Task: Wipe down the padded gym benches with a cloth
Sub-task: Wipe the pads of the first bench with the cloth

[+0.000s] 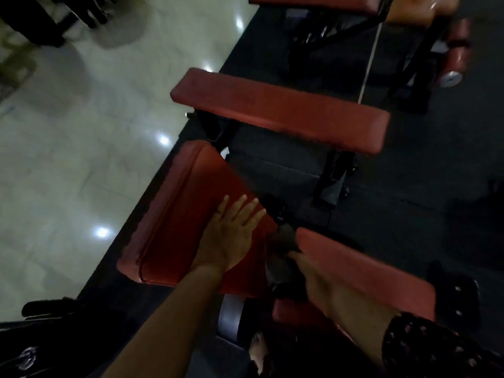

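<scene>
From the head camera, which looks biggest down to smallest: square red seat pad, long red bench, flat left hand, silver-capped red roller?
1. square red padded seat, though nearness inflates it
2. long red padded bench
3. left hand
4. silver-capped red foam roller

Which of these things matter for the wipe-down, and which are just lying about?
Job: left hand flat on seat pad; right hand at greyish wad, probably the cloth; back pad; flat bench.
Lying about: red rollers; black mat; tiled floor.

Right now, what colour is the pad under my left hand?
The pad is red, clearest in the head view.
</scene>
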Available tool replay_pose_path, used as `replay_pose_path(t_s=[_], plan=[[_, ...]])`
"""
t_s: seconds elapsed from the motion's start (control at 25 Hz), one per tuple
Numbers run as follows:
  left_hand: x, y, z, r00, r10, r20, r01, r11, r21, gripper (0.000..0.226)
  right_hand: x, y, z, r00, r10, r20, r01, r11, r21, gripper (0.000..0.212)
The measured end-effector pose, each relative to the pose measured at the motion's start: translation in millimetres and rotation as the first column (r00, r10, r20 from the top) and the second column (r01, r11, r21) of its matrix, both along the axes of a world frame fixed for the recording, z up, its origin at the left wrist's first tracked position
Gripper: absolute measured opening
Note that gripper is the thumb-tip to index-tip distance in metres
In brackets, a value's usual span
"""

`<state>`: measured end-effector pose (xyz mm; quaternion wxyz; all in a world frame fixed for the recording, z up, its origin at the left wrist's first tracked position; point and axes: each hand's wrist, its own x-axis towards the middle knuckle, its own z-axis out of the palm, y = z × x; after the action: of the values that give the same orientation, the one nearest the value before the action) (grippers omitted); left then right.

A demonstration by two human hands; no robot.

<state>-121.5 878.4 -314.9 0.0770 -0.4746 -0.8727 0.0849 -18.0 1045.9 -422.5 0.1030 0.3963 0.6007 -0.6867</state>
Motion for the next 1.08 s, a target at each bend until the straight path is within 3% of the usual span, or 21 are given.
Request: replay_pose_path(t_s=[0.04,0.12,0.24,0.32,0.36,0.44,0.52,0.6,0.68,0.84,0.88,1.0,1.04,1.08], plan=[[3,-5,10,0.999,0.039,-0.008,-0.037,0.986,0.163,0.053,-5,2,19,0.998,-0.050,-0.044,0.044,0.992,-0.122,0.030],[17,-13,39,0.985,0.107,-0.139,-0.057,0.945,0.323,0.050,-37,17,48,0.973,-0.121,-0.194,0.081,0.976,-0.204,0.038],[20,-51,75,0.935,0.267,-0.234,-0.148,0.893,0.424,0.049,-85,11,127,0.899,0.107,-0.424,-0.127,0.992,-0.020,0.063],[29,-84,80,0.892,0.400,-0.212,-0.274,0.849,0.451,0.052,-106,-4,176,0.772,0.344,-0.535,-0.231,0.935,0.267,0.071],[36,-100,79,0.875,0.460,-0.150,-0.350,0.817,0.459,0.055,-118,-15,192,0.677,0.492,-0.548,-0.262,0.856,0.445,0.074],[48,-120,71,0.803,0.595,0.015,-0.535,0.710,0.458,0.062,-130,-42,220,0.469,0.766,-0.439,-0.257,0.594,0.763,0.077],[58,-133,61,0.694,0.698,0.177,-0.687,0.568,0.453,0.072,-133,-72,231,0.256,0.959,-0.123,-0.358,0.213,0.909,0.081],[64,-141,49,0.630,0.725,0.277,-0.759,0.503,0.413,0.077,-134,-96,229,0.154,0.965,0.210,-0.340,-0.148,0.929,0.087],[69,-145,41,0.641,0.686,0.343,-0.765,0.537,0.357,0.080,-129,-113,223,0.179,0.924,0.337,-0.287,-0.278,0.917,0.093],[73,-143,44,0.634,0.607,0.478,-0.773,0.490,0.403,0.087,-113,-125,217,0.091,0.894,0.438,-0.083,-0.432,0.898,0.084],[73,-142,44,0.631,0.603,0.487,-0.775,0.480,0.410,0.085,-116,-124,221,0.146,0.879,0.455,-0.084,-0.447,0.890,0.081],[74,-139,50,0.619,0.571,0.540,-0.786,0.444,0.431,0.079,-132,-121,230,0.442,0.774,0.454,-0.182,-0.418,0.890,0.074],[76,-137,52,0.613,0.551,0.567,-0.790,0.429,0.438,0.078,-130,-127,232,0.478,0.751,0.455,-0.212,-0.404,0.890,0.075],[77,-135,53,0.606,0.529,0.594,-0.796,0.421,0.436,0.077,-126,-134,232,0.456,0.763,0.457,-0.218,-0.402,0.889,0.075]])
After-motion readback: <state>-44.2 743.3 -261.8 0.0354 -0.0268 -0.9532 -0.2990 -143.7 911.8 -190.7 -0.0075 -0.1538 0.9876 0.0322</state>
